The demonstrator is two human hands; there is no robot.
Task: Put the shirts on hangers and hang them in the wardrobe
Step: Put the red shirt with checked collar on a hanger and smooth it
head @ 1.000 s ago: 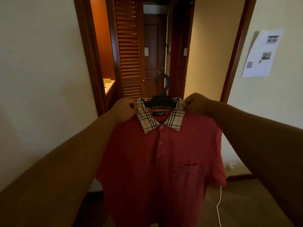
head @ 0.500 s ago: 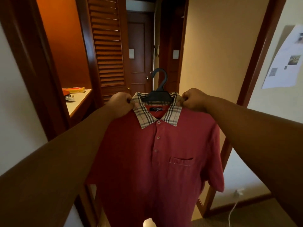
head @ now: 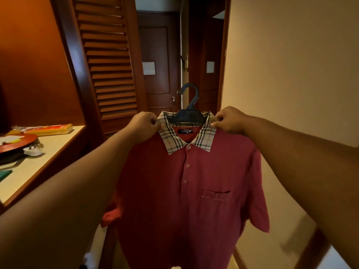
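We see a red polo shirt [head: 186,191] held up at arm's length, front toward us, hanging straight down and filling the centre of the view. We take this shirt as the landmark for all other places. To its left stands a dark wooden louvred door [head: 108,61], and beyond the shirt's collar, farther off, a plain panelled door [head: 157,61] bearing a pale notice [head: 148,68]. To the left of the shirt and lower than its collar runs a pale bench [head: 46,152], which carries a red round tray [head: 17,141], a long yellow-and-red packet [head: 48,129] and a small white plug-like object [head: 33,150]. To the right of the shirt rises a bare cream wall [head: 287,74].

The shirt sits on a black plastic hanger [head: 187,115], whose hook [head: 191,94] stands upright above the collar and rests on no rail. The checked collar [head: 186,133] lies open, with a dark label visible inside the neck. Three buttons run down the placket, and a chest pocket [head: 215,194] sits on the shirt's right half as we view it.

Our left hand [head: 144,126] pinches the shirt at the left end of the collar, fingers curled. Our right hand [head: 229,120] grips the shirt likewise at the right end of the collar, thumb pressed onto the checked cloth.
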